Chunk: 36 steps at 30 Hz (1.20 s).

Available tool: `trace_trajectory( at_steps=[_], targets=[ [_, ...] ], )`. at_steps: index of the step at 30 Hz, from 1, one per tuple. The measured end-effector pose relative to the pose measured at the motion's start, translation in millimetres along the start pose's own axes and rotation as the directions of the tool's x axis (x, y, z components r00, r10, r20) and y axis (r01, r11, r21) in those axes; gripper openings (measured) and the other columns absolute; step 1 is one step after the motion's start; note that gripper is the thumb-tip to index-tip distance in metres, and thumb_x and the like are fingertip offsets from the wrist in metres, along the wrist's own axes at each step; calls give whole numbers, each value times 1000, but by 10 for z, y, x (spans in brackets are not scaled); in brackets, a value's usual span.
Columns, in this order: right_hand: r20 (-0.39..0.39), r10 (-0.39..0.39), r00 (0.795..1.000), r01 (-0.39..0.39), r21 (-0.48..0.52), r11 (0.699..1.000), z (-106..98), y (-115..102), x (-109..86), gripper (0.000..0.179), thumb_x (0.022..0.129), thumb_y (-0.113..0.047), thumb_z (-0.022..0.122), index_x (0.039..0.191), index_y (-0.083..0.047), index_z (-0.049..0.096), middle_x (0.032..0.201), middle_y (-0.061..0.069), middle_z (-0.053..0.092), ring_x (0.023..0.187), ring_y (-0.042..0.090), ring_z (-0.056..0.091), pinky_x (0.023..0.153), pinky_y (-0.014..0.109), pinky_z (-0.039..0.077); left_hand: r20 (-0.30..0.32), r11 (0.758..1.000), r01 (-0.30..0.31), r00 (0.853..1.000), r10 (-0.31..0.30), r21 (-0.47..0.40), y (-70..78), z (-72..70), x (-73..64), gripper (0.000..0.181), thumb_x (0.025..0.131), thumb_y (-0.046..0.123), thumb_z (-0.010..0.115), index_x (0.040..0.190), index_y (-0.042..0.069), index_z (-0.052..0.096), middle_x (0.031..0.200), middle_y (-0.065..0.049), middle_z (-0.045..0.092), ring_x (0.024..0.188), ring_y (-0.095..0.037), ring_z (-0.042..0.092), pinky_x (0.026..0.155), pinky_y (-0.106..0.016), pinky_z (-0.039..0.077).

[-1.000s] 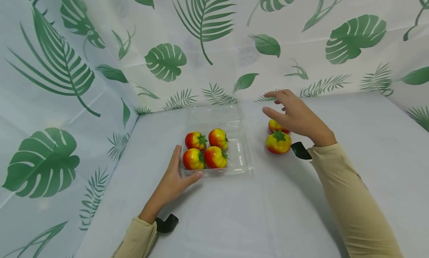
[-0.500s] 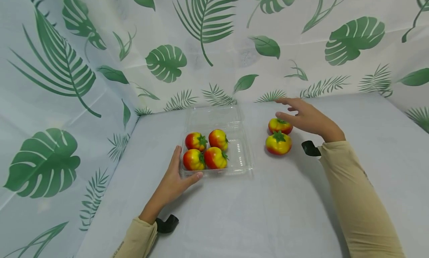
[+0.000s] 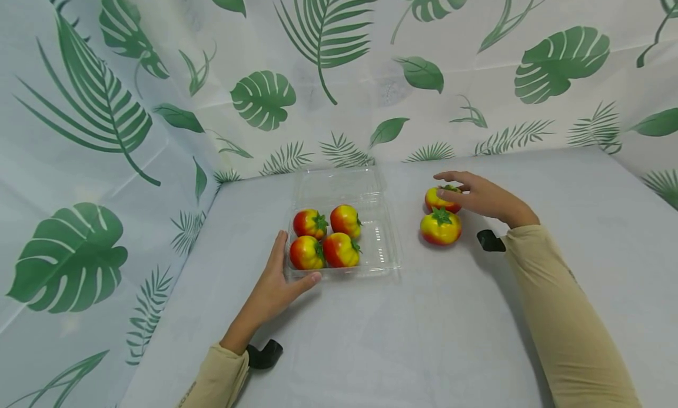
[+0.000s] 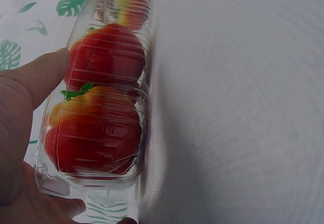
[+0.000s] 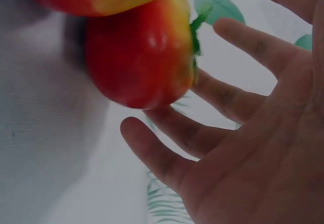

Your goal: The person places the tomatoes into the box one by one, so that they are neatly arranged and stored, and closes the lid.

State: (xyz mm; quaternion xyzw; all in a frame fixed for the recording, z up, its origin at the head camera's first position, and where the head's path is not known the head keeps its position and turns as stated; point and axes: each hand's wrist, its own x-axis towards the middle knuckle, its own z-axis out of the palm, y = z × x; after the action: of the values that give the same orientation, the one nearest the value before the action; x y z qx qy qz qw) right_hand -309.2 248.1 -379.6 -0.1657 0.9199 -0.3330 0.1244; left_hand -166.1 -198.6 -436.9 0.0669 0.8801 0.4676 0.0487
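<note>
A clear plastic clamshell box (image 3: 380, 246) lies with its lid laid back on the table. Several red-and-yellow lobed fruits (image 3: 341, 250) with green leafy tops fill its left and middle part. My left hand (image 3: 270, 290) rests on the near left corner, thumb along the front and straight fingers along the left side. Two more such fruits sit to the right of the box. Over the farther fruit (image 3: 431, 200), my right hand (image 3: 484, 197) spreads its thumb and fingers around the top. In the right wrist view its fingers reach beside that fruit (image 5: 142, 57).
The nearer loose fruit (image 3: 441, 231) stands right in front of the farther one. A white cloth covers the table (image 3: 371, 337). Leaf-printed curtains (image 3: 349, 113) rise behind and at the left. The raised lid (image 3: 339, 181) lies toward the back curtain.
My right hand first drew back to the right, then came lower over the farther fruit. My left hand and the box have stayed in place.
</note>
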Motion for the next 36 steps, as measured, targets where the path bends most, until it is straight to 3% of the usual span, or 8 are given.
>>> trace_trajectory(
  at_steps=[7,15,23,29,36],
  targets=[
    [24,34,999,-35,5,999,52,54,29,67,108,-53,58,159,-11,49,162,25,38,138,55,42,111,75,37,1,1000,-7,1000,7,-3,-1,-1,-7,122,94,52,80,172,9,-3,179,-7,-3,164,-29,3,128,-55,13],
    [14,68,998,-68,-3,998,64,75,38,72,107,-55,60,160,-10,44,160,29,40,138,54,42,111,76,36,-1,1000,-6,1000,6,5,-3,2,-3,123,94,53,80,172,9,-3,179,-8,-3,164,-29,3,128,-55,13],
    [18,104,994,-105,46,993,69,111,61,74,107,-48,64,160,-6,35,157,31,39,138,52,41,116,73,34,-1,1000,-3,1000,3,8,-5,-2,-6,123,93,53,80,173,10,-3,179,-7,-3,164,-29,3,128,-55,13],
    [2,105,994,-105,56,993,82,136,63,64,109,-38,63,156,-3,37,158,31,39,140,53,41,116,72,34,0,1000,2,1000,-2,6,-5,0,-5,123,93,54,80,173,10,-2,179,-7,-3,164,-29,3,128,-55,13],
    [-18,116,993,-114,58,992,76,136,46,64,110,-38,61,155,0,36,155,33,41,139,53,41,115,72,35,-2,1000,11,1000,-11,11,-5,2,-1,123,93,55,80,173,11,-2,180,-6,-4,164,-29,3,128,-56,13]
  ],
)
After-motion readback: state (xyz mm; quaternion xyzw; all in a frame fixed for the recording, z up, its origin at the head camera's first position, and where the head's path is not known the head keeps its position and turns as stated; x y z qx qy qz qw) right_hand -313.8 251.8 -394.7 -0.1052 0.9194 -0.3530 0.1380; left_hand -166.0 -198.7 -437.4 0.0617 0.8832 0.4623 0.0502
